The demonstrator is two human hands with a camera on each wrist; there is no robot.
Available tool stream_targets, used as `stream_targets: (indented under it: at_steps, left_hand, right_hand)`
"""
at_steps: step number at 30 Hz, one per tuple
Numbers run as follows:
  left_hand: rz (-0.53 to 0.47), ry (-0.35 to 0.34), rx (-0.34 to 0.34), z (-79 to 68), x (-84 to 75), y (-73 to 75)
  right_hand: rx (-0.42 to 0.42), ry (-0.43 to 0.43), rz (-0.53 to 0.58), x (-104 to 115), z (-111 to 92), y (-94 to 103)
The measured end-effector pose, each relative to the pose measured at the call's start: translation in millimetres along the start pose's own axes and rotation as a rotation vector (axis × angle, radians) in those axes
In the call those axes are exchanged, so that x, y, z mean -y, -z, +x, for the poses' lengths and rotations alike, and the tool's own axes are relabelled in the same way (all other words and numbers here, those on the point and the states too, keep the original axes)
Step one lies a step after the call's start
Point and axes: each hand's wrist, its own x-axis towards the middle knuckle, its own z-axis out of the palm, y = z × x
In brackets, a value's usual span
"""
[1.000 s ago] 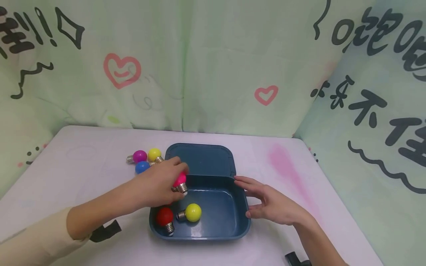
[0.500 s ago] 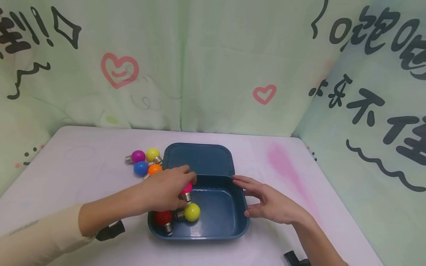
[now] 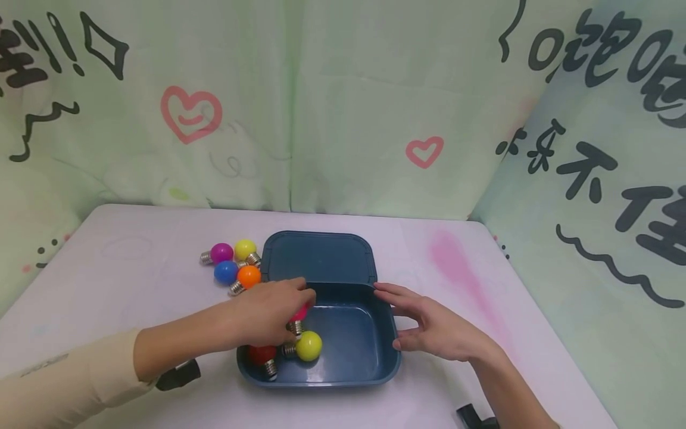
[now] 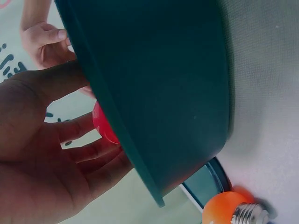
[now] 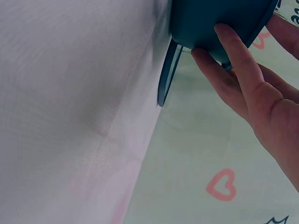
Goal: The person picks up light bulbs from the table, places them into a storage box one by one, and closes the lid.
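Note:
In the head view my left hand (image 3: 268,313) reaches over the left side of a dark blue box (image 3: 356,342) and holds a pink light bulb (image 3: 300,314), metal base down. The hand hides much of that bulb; in the left wrist view its pink globe (image 4: 104,123) shows between thumb and fingers behind the box wall. Inside the box, a red bulb (image 3: 262,355) and a yellow bulb (image 3: 309,346) lie at the left end. My right hand (image 3: 439,328) touches the box's right side with spread fingers, as the right wrist view also shows.
Left of the box's lid (image 3: 320,256), which lies behind the box, is a group of bulbs: purple (image 3: 222,253), yellow (image 3: 245,248), blue (image 3: 226,272) and orange (image 3: 249,276). A white cloth (image 3: 134,280) covers the table, and a printed curtain (image 3: 343,107) hangs behind.
My left hand has moved right and down into the box with the pink bulb, uncovering the orange bulb outside. The right hand stays at the box's right side.

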Motion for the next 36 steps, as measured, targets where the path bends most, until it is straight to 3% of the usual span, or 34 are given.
stream_targets:
  at_steps: [18,36]
  left_hand:
    - [0.032,-0.008,0.026,1.5,5.5,-6.8]
    - [0.154,-0.101,0.118,3.2,8.6,-8.1]
  right_hand:
    - [0.002,0.000,-0.008,-0.7,0.4,0.7]
    - [0.010,0.012,0.017,-3.8,0.7,0.7]
